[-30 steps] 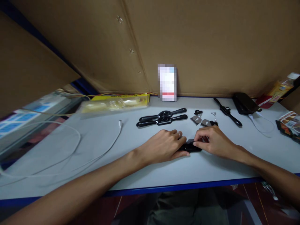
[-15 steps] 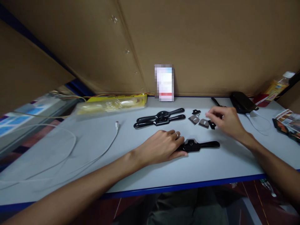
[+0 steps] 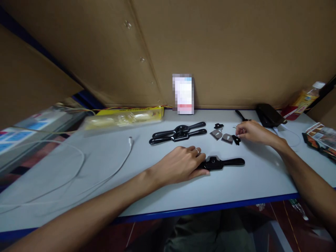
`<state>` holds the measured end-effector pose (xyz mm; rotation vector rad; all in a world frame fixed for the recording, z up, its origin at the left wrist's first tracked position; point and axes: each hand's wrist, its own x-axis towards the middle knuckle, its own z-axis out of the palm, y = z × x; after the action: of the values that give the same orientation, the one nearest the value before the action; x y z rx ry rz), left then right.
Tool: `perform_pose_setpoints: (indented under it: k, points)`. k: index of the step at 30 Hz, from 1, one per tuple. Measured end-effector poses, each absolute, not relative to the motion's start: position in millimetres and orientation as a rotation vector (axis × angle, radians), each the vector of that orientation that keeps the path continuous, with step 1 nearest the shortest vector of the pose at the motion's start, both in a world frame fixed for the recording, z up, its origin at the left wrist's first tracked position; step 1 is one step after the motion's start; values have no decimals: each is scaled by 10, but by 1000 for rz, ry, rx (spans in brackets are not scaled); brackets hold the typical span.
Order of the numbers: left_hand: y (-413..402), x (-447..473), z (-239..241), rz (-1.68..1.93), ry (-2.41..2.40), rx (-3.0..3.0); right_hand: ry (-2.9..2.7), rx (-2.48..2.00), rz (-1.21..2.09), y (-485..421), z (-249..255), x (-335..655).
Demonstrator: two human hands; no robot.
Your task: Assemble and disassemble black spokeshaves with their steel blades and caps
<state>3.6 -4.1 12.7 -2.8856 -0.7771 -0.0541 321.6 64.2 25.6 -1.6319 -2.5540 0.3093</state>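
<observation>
My left hand is wrapped around the left handle of a black spokeshave, holding it down on the table. The right handle and the body with its clamp plate show; the left handle is under my fingers. Further right, my right hand is down at the table with its fingertips pinched together. What is between them is too small to make out. Beside those fingertips lie a black cap plate and two grey slotted blades. Another black cap plate lies just behind the blades.
Two more black spokeshaves lie side by side behind my left hand. At the back stand a phone and a clear-and-yellow package. A white cable curves at left; a black pouch and a bottle are at right.
My right hand has lowered and shifted slightly right, with its fingertips now close to the table beside the cap plate. My left hand stays on the spokeshave.
</observation>
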Motion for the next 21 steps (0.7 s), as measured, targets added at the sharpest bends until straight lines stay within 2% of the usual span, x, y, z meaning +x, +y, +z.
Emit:
perform_pose_setpoints:
  k: [13,21]
  points:
    - [-22,29,115,-80,-731,-2886,-2469,-1689,203,620,246,3235]
    - [-7,28,85,-115,-659,-2887,-2194,-1260,681,206,410,2706]
